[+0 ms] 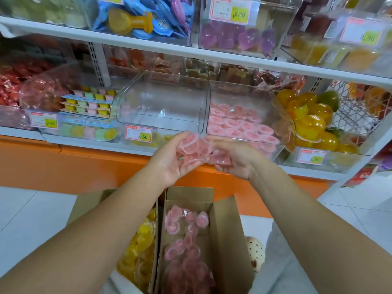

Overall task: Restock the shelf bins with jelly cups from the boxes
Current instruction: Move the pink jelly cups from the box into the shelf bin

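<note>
My left hand (169, 162) and my right hand (235, 160) together hold a bunch of pink jelly cups (196, 150) just below the front of the shelf bins. Right above them a clear bin (273, 153) is partly filled with pink jelly cups (237, 124). The clear bin (161, 102) to its left has its upper part bare and a few yellow cups low down. Beneath my arms an open cardboard box (229, 240) holds pink jelly cups (186, 247). A second box (89, 204) on the left holds yellow jelly cups (142, 240).
Other clear bins of coloured jellies and sweets fill the white shelves, with price tags (139, 133) on their fronts. A bin of orange and yellow fruit jellies (311, 122) stands at the right. An orange base (63, 164) runs under the lowest shelf, above a white tiled floor.
</note>
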Demonstrator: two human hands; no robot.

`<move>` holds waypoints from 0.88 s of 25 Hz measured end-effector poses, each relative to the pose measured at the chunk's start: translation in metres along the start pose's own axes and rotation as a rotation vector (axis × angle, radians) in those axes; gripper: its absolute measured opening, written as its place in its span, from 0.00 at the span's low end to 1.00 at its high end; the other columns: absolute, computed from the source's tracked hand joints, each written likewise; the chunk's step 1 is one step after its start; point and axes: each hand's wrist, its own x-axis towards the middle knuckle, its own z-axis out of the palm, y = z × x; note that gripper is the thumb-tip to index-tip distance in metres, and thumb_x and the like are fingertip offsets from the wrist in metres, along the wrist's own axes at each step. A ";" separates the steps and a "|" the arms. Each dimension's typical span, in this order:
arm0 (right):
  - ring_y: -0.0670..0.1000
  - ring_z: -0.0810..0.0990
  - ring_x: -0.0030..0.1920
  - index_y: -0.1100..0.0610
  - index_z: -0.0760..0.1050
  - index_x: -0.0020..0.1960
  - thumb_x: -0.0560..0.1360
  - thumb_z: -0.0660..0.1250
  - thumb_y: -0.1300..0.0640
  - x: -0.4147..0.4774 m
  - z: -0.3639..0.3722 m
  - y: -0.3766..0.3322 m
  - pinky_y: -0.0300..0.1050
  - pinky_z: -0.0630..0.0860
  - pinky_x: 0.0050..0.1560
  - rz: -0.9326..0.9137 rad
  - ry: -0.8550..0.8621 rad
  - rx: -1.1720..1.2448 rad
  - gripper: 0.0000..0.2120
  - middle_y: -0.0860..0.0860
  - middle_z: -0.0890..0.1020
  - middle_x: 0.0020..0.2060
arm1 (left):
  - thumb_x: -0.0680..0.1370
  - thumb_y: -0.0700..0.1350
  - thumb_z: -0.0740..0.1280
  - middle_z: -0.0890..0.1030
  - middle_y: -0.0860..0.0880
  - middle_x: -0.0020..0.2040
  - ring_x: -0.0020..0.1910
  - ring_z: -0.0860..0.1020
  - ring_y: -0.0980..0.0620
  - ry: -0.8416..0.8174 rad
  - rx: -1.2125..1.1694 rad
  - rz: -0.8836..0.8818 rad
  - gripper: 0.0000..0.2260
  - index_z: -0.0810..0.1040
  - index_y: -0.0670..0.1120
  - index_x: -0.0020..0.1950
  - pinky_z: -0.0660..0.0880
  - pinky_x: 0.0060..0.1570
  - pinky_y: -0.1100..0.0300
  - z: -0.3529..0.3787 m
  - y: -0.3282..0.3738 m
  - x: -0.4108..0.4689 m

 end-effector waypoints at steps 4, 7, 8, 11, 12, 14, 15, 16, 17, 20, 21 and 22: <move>0.47 0.79 0.38 0.60 0.78 0.62 0.73 0.69 0.61 0.021 -0.016 -0.035 0.41 0.70 0.34 -0.115 0.058 0.041 0.17 0.49 0.80 0.35 | 0.77 0.52 0.71 0.84 0.43 0.54 0.41 0.86 0.44 -0.027 -0.038 0.061 0.15 0.80 0.46 0.59 0.80 0.29 0.60 0.029 0.023 0.015; 0.45 0.80 0.32 0.51 0.78 0.55 0.74 0.69 0.61 0.045 -0.041 -0.073 0.41 0.73 0.34 -0.256 0.259 0.068 0.11 0.48 0.82 0.37 | 0.76 0.53 0.72 0.83 0.40 0.57 0.47 0.86 0.41 -0.027 -0.059 0.105 0.16 0.80 0.46 0.60 0.82 0.31 0.58 0.039 0.042 0.030; 0.47 0.81 0.32 0.52 0.78 0.57 0.73 0.70 0.62 0.058 -0.051 -0.082 0.41 0.77 0.31 -0.304 0.371 0.018 0.13 0.50 0.83 0.41 | 0.76 0.53 0.73 0.82 0.41 0.59 0.48 0.86 0.41 -0.012 -0.054 0.125 0.17 0.80 0.46 0.61 0.82 0.32 0.58 0.039 0.047 0.034; 0.52 0.80 0.33 0.59 0.78 0.60 0.71 0.73 0.67 0.105 -0.079 -0.095 0.45 0.81 0.36 -0.365 0.581 -0.264 0.18 0.57 0.82 0.48 | 0.76 0.53 0.73 0.82 0.41 0.60 0.48 0.86 0.41 0.028 -0.035 0.148 0.15 0.80 0.46 0.59 0.81 0.32 0.58 0.031 0.056 0.047; 0.53 0.80 0.34 0.59 0.78 0.59 0.70 0.73 0.66 0.121 -0.086 -0.098 0.47 0.81 0.39 -0.318 0.592 -0.378 0.17 0.58 0.82 0.47 | 0.76 0.52 0.73 0.82 0.41 0.60 0.47 0.86 0.41 0.030 -0.024 0.143 0.14 0.81 0.46 0.58 0.81 0.32 0.58 0.029 0.057 0.050; 0.54 0.79 0.33 0.60 0.78 0.58 0.71 0.73 0.65 0.145 -0.093 -0.103 0.53 0.81 0.45 -0.195 0.527 -0.564 0.16 0.57 0.81 0.40 | 0.76 0.52 0.73 0.81 0.41 0.60 0.48 0.86 0.42 0.027 0.003 0.134 0.13 0.81 0.46 0.57 0.82 0.33 0.57 0.024 0.058 0.054; 0.54 0.79 0.34 0.61 0.78 0.59 0.72 0.73 0.65 0.154 -0.096 -0.106 0.54 0.80 0.47 -0.149 0.476 -0.647 0.16 0.57 0.80 0.38 | 0.76 0.52 0.73 0.82 0.41 0.60 0.48 0.86 0.41 0.023 0.011 0.131 0.14 0.81 0.46 0.57 0.82 0.34 0.56 0.023 0.057 0.055; 0.55 0.79 0.36 0.61 0.78 0.61 0.73 0.71 0.64 0.160 -0.098 -0.109 0.54 0.80 0.47 -0.121 0.434 -0.743 0.16 0.58 0.81 0.40 | 0.76 0.52 0.73 0.82 0.41 0.59 0.47 0.86 0.41 0.021 0.018 0.127 0.14 0.80 0.47 0.58 0.82 0.34 0.56 0.023 0.058 0.056; 0.54 0.79 0.37 0.61 0.77 0.62 0.75 0.69 0.64 0.165 -0.098 -0.111 0.51 0.80 0.46 -0.098 0.396 -0.847 0.16 0.59 0.81 0.44 | 0.76 0.52 0.72 0.82 0.42 0.58 0.47 0.86 0.41 0.021 0.025 0.125 0.14 0.80 0.47 0.58 0.82 0.35 0.56 0.022 0.058 0.057; 0.47 0.79 0.27 0.62 0.77 0.63 0.78 0.66 0.62 0.174 -0.096 -0.111 0.48 0.79 0.46 -0.014 0.311 -1.062 0.14 0.59 0.82 0.54 | 0.76 0.52 0.72 0.83 0.43 0.56 0.47 0.86 0.42 0.015 0.033 0.118 0.14 0.80 0.47 0.58 0.82 0.34 0.56 0.024 0.057 0.056; 0.46 0.78 0.24 0.61 0.77 0.62 0.78 0.66 0.61 0.176 -0.095 -0.110 0.49 0.79 0.46 -0.011 0.309 -1.073 0.14 0.58 0.83 0.53 | 0.76 0.52 0.72 0.82 0.42 0.56 0.47 0.86 0.42 0.011 0.035 0.115 0.14 0.80 0.47 0.58 0.82 0.34 0.56 0.024 0.057 0.056; 0.45 0.78 0.23 0.61 0.78 0.61 0.77 0.66 0.62 0.179 -0.095 -0.107 0.45 0.81 0.42 -0.025 0.321 -1.027 0.13 0.57 0.84 0.49 | 0.76 0.53 0.72 0.82 0.42 0.56 0.47 0.86 0.41 0.010 0.039 0.111 0.14 0.81 0.47 0.58 0.82 0.33 0.57 0.024 0.056 0.055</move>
